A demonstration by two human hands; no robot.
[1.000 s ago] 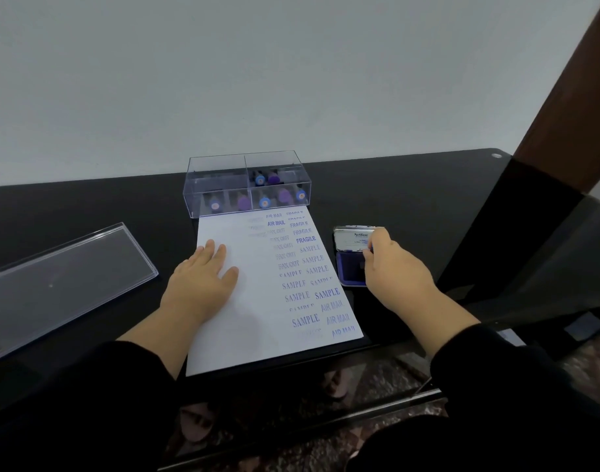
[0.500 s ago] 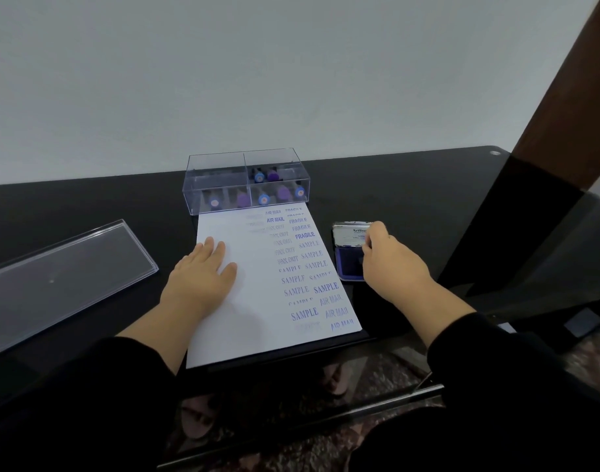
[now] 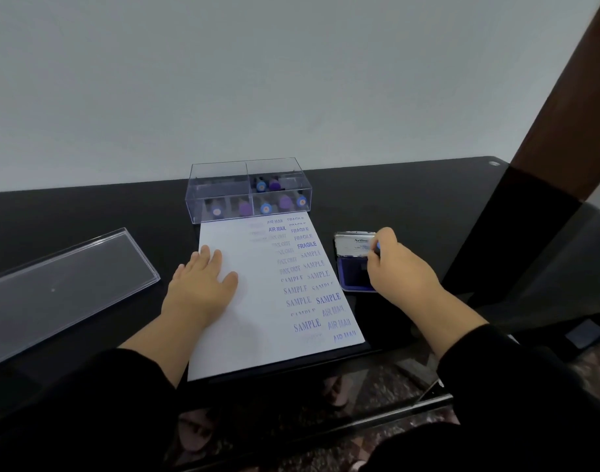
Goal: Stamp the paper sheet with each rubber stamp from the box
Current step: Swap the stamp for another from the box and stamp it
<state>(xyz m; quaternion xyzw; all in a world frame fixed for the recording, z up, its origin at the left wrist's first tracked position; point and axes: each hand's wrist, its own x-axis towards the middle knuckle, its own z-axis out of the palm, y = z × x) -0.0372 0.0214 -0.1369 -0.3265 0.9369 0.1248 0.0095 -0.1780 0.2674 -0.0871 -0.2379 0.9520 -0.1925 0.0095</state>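
From the head view, the person is inking a stamp. The right hand [image 3: 399, 267] has its fingers curled round a small stamp [image 3: 378, 247], of which only a blue tip shows, and holds it down over the open ink pad [image 3: 353, 272] just right of the sheet [image 3: 257, 321]. Whether the rubber face touches the pad I cannot tell; the hand hides it. The left hand [image 3: 203, 284] lies flat with fingers straight on the sheet's blank left side, pinning it to the black table [image 3: 411, 206]. The sheet's right half carries columns of prints: AIR MAIL, FRAGILE, SAMPLE. The clear box [image 3: 247, 190], touching the sheet's far edge, holds several more stamps. Its lid [image 3: 64, 287] lies well to the left.

Next, I'd judge, the stamp needs lifting across to a bare patch and pressing squarely, since several prints look faint or partial.
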